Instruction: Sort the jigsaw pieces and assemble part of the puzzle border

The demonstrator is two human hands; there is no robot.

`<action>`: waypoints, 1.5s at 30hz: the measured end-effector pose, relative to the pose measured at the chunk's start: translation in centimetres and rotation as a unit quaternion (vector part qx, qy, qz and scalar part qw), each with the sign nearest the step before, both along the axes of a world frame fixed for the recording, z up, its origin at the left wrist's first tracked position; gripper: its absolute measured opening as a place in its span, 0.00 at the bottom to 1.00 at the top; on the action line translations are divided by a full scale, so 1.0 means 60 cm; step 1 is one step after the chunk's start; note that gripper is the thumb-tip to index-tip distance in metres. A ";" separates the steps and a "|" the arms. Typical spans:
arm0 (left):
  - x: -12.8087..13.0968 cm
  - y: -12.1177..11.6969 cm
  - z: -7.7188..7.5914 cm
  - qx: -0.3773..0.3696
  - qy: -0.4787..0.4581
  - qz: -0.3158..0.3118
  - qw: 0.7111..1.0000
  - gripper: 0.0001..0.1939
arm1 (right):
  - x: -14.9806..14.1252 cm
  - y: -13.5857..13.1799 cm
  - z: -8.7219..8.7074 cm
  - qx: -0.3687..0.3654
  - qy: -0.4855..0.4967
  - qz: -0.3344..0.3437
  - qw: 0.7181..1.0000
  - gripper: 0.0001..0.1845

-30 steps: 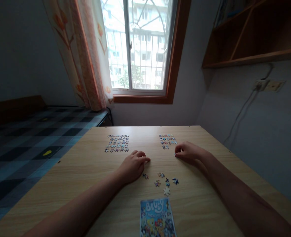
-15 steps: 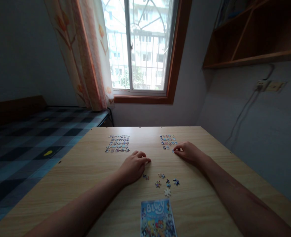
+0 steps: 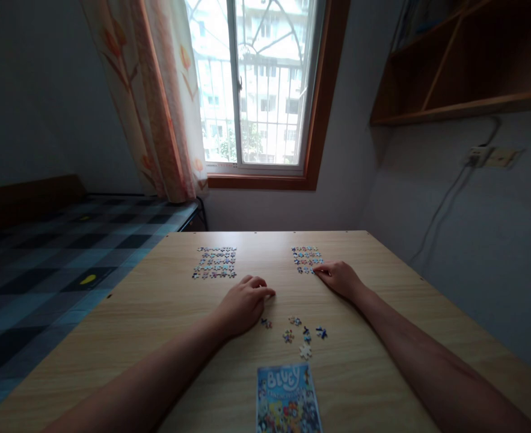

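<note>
My right hand [image 3: 338, 278] pinches a small jigsaw puzzle piece at the near row of the right group of puzzle pieces [image 3: 308, 254]; the fingertips mostly cover it. My left hand [image 3: 247, 304] rests on the table, fingers loosely bent and apart, with nothing visible in them. Beyond it lies the left group of puzzle pieces [image 3: 218, 262], set out in rows. Several loose pieces lie between my forearms, among them a pale one [image 3: 305, 350], a dark blue one [image 3: 322, 332] and one beside my left wrist [image 3: 266, 323].
A colourful Bluey picture card [image 3: 287, 397] lies at the near side of the wooden table [image 3: 157, 337]. To the left is a bed with a checked cover [image 3: 125, 240]. A wall shelf [image 3: 463, 102] hangs at the right, and a window [image 3: 269, 90] is ahead.
My right hand has moved slightly left, bringing its puzzle piece up to the end of the near row in the right group. My left hand has stayed still.
</note>
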State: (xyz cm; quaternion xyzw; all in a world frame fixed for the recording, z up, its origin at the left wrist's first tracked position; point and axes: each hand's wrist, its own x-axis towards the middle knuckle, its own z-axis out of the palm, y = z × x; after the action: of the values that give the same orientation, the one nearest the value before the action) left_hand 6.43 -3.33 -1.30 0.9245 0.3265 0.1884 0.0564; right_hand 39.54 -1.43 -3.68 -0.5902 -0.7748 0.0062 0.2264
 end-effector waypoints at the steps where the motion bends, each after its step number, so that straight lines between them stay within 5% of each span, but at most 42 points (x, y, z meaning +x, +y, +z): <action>1: 0.000 -0.001 0.001 -0.002 0.001 0.000 1.000 0.21 | -0.001 0.000 0.000 -0.001 -0.003 -0.006 1.000 0.12; 14: 0.000 0.004 -0.004 0.001 0.002 -0.003 1.000 0.21 | -0.003 -0.010 0.016 0.005 0.036 -0.012 0.999 0.12; 17: 0.000 0.004 -0.004 0.003 0.005 -0.003 1.000 0.21 | -0.004 -0.013 0.039 -0.163 0.073 0.089 0.980 0.16; 21: 0.001 0.004 -0.004 0.002 0.006 -0.003 1.000 0.21 | -0.022 -0.028 0.073 -0.411 0.025 0.172 0.895 0.23; 25: 0.002 0.003 -0.002 -0.001 0.006 -0.001 1.000 0.20 | -0.051 -0.049 0.093 -0.475 -0.047 0.148 0.866 0.23; 32: 0.001 0.003 -0.005 0.007 0.003 -0.001 1.000 0.20 | 0.004 -0.023 0.076 -0.408 -0.021 0.071 0.910 0.19; 38: 0.001 0.003 -0.004 0.001 0.000 -0.001 1.000 0.19 | 0.058 0.016 0.035 -0.225 0.060 -0.064 0.970 0.13; 45: 0.001 0.006 -0.009 0.007 -0.003 -0.002 1.000 0.19 | 0.026 0.018 0.011 -0.117 0.062 -0.196 0.972 0.14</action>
State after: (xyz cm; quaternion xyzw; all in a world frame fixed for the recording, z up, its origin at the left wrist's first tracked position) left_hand 6.48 -2.94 -1.86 0.9251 0.3229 0.1932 0.0511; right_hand 41.13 -0.32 -2.99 -0.7516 -0.6222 0.0891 0.1999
